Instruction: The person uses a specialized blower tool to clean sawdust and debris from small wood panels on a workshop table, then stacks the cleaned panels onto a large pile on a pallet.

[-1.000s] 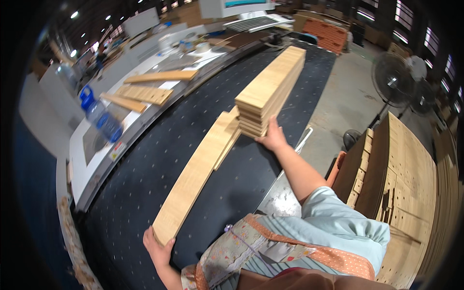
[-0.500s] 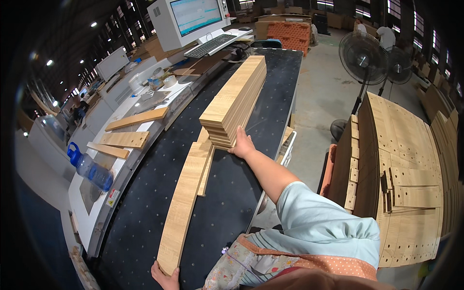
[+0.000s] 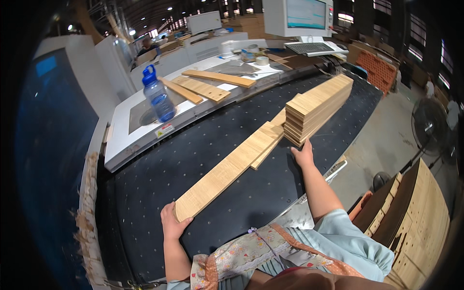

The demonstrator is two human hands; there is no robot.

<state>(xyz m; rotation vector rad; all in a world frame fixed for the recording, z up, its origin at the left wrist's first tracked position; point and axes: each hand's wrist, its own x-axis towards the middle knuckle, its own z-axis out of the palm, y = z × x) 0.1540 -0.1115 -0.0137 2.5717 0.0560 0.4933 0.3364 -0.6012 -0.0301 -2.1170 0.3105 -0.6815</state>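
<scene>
A long light-wood board (image 3: 227, 169) lies slantwise on the black work table (image 3: 232, 212). My left hand (image 3: 174, 220) is closed round its near end, thumb on one side and fingers on the other. Its far end overlaps another narrow board (image 3: 263, 155), partly hidden beneath. A tall stack of wooden boards (image 3: 319, 104) stands upright farther right. My right hand (image 3: 303, 153) rests against the lower near corner of this stack, thumb and fingers apart; some fingertips are hidden by it.
Beyond the black table runs a white machine ledge (image 3: 118, 145), carrying a blue water bottle (image 3: 159, 101), loose wood strips (image 3: 205, 89) and tape rolls (image 3: 262, 61). A monitor (image 3: 304, 17) and keyboard (image 3: 309, 47) stand at the back. Drilled panels (image 3: 425, 203) are piled at right, near a fan (image 3: 430, 123).
The view has swung left, so the table and stack appear farther right. My left hand stays at the board's near end; my right hand sits lower against the stack's corner.
</scene>
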